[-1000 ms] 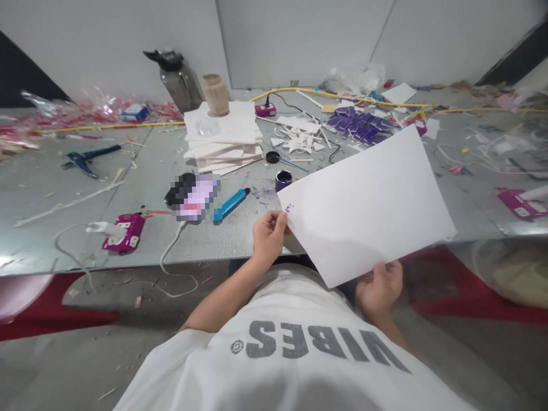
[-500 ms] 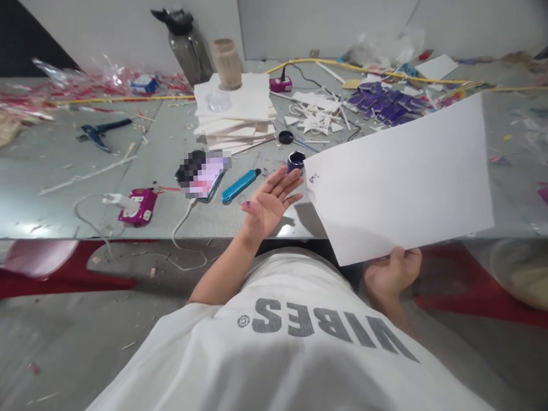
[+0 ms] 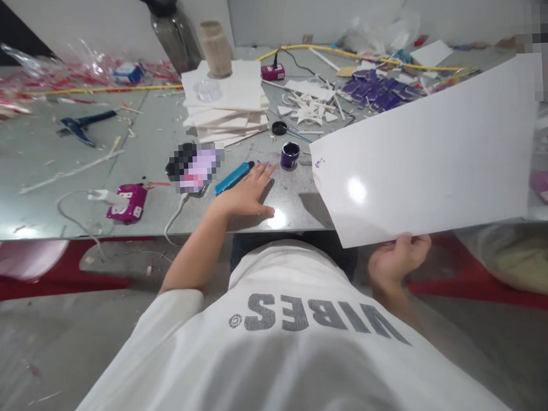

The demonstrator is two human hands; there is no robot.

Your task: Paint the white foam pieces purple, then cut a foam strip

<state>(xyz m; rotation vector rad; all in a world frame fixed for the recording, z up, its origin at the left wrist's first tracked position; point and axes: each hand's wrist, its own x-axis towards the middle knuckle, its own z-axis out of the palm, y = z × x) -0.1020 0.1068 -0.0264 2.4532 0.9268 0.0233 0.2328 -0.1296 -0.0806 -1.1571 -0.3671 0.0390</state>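
Observation:
My right hand [image 3: 401,257] grips the lower edge of a large white glossy sheet [image 3: 426,162], thumb on top. The sheet tilts up over the right part of the table, with small purple smudges near its left corner. My left hand [image 3: 248,193] is palm down at the table surface, fingers spread and nothing held. Beside it lies a blue utility knife [image 3: 233,178], partly covered by the hand. A small open jar of purple paint [image 3: 290,155] stands just beyond the fingertips, its black lid [image 3: 279,128] behind it.
A phone [image 3: 195,169] and a magenta power socket [image 3: 127,204] with a white cable lie left. Stacked white boards [image 3: 227,119] carry a brown cup [image 3: 216,49]. White scraps [image 3: 310,107] and purple pieces [image 3: 380,90] spread behind. A large bottle [image 3: 176,37] stands at the back.
My left hand has turned from palm up to palm down and moved left, down to the table near the knife. The white sheet has tilted, now showing a bright reflection.

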